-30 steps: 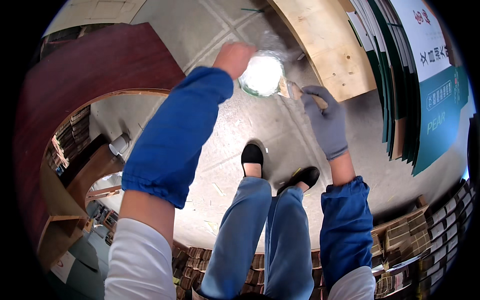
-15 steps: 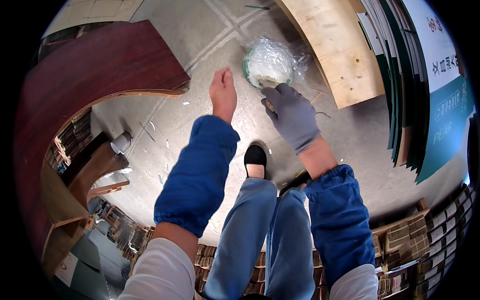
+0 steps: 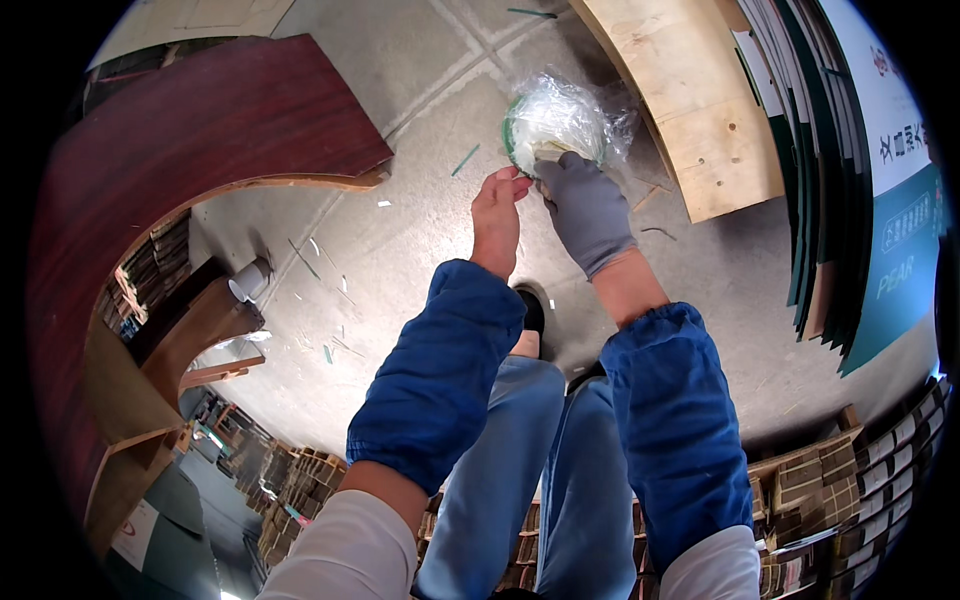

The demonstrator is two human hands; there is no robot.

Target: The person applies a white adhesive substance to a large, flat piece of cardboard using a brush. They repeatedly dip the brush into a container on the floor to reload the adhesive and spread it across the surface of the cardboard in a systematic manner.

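**Over the concrete floor (image 3: 410, 240), loose film crowds a green-rimmed tub (image 3: 508, 135)**

At the tub's near edge, the likeliest trouble is the clear plastic film (image 3: 618, 125). It lies bunched over the top and spills past the right side, so a knuckle brushing it could drag a fold into the white contents (image 3: 530, 152) or smear them onto the grey glove. The hands are close together: the bare left hand (image 3: 496, 222) has its fingers loosely extended and parted, with nothing visible in them, and the gloved right hand (image 3: 588, 210) is curled over the rim. What the glove grips, if anything, is mostly hidden. I cannot tell whether the left fingertips touch the tub; a bump from them could tip it, since no firm hold on it shows. A sideways pull might also catch the film on the pale knotted wooden panel (image 3: 690, 110) just to the right.

The tub is round and stands beyond the person's feet, left of that panel. Its green edge shows clearly on the left; the white inside looks thick, bright and glossy under the wrinkled film, though glare hides its level.
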